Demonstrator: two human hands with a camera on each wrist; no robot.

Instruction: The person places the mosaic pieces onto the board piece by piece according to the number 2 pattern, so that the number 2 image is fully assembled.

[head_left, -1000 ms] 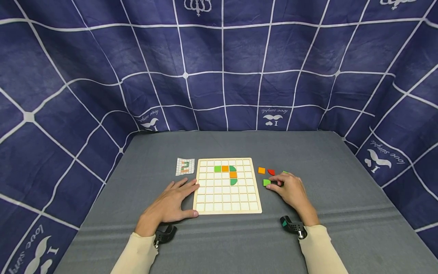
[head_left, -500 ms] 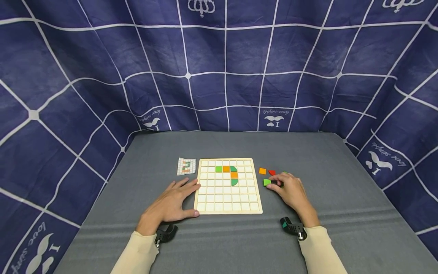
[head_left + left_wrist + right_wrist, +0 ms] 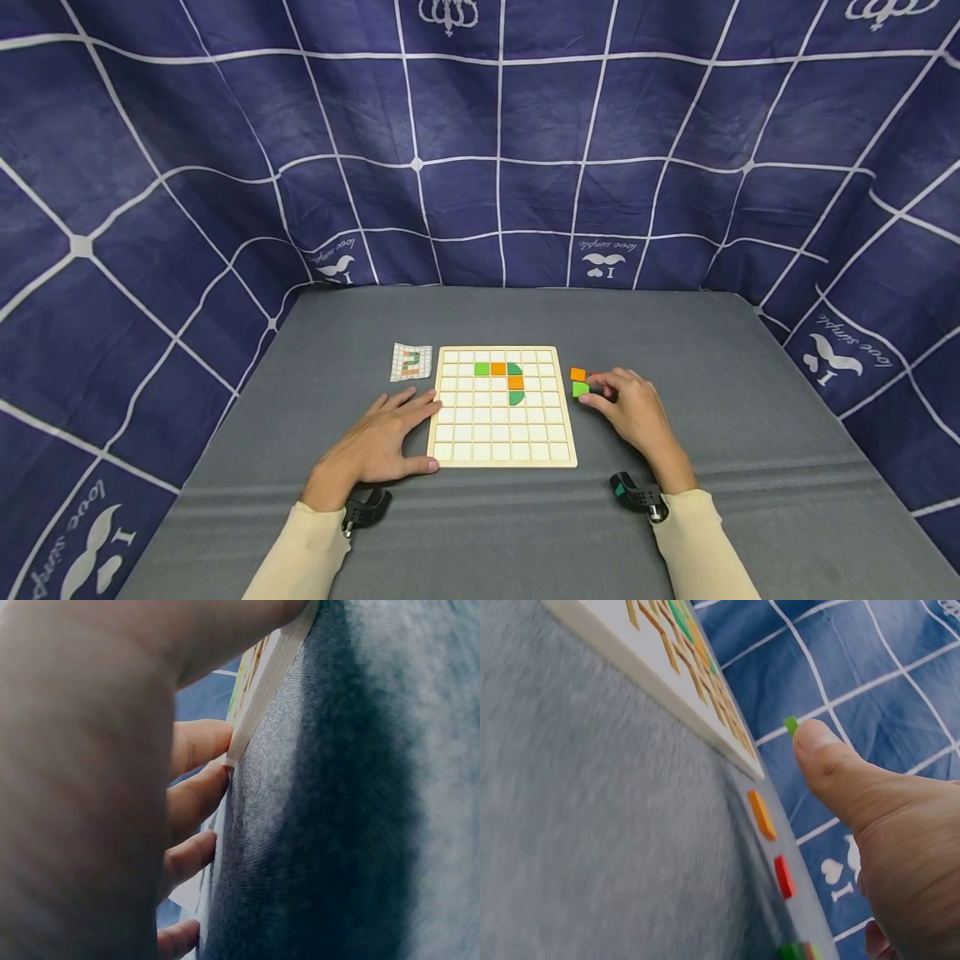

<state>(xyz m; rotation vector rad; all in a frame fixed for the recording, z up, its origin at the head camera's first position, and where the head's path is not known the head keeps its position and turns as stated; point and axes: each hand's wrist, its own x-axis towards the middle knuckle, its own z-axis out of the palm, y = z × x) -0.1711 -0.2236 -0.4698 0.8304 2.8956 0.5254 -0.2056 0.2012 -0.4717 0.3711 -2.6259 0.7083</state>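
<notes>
My right hand [image 3: 633, 412] pinches a light green square tile [image 3: 580, 389] between thumb and fingers, right of the board. In the right wrist view this green tile [image 3: 790, 724] shows at the thumb tip, raised off the table. The white gridded board [image 3: 477, 432] with a pale wooden rim lies flat between both hands. My left hand [image 3: 372, 446] rests along its left edge, fingers spread; fingertips [image 3: 214, 739] touch the rim. On the board sit a light green square [image 3: 482, 369], two orange squares [image 3: 498, 369] and two dark green quarter-round tiles [image 3: 517, 398].
A small pattern card [image 3: 411, 363] lies left of the board. Beyond the right hand's fingertips are a loose orange tile [image 3: 577, 374], a red tile [image 3: 784, 877] and green pieces [image 3: 791, 951] at the frame's bottom. A blue gridded curtain [image 3: 536, 192] surrounds the grey table.
My right hand has lifted the light green tile and moved slightly up and left, now covering most of the red tile. My left hand stays at the board's edge. The view has shifted slightly.
</notes>
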